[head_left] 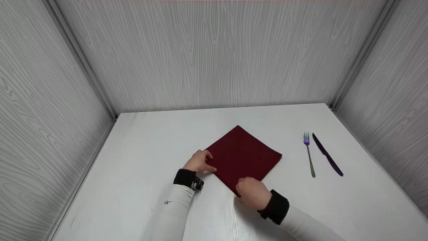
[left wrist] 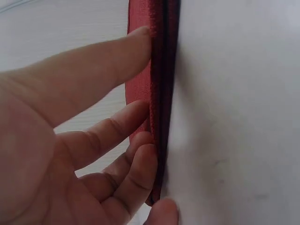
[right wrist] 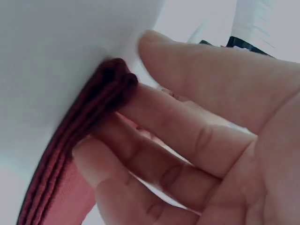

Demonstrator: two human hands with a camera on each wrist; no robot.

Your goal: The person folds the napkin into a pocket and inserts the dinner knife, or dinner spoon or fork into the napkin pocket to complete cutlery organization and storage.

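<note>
The folded cloth (head_left: 245, 154) lies on the white table (head_left: 150, 144), between the person's arms and the far wall, turned so that one corner points toward the person. The left hand (head_left: 198, 161) is at its left corner, thumb and fingers spread and touching the edge without closing round it. The right hand (head_left: 252, 192) is at the near corner, its fingers against the stacked layers and its thumb standing apart (no pinch shows in the right wrist view). With both hands along one side, the placing seems meant to keep that edge even and the layers together. The fork (head_left: 309, 155) and knife (head_left: 326, 154) lie well apart from the cloth on the right, perhaps to leave the hands room.

The cloth is a plain dark red, close to square, its top smooth from above. From the wrists it looks brighter and faintly woven, with several layers piled at the edge and a thick, rounded fold at one corner.
</note>
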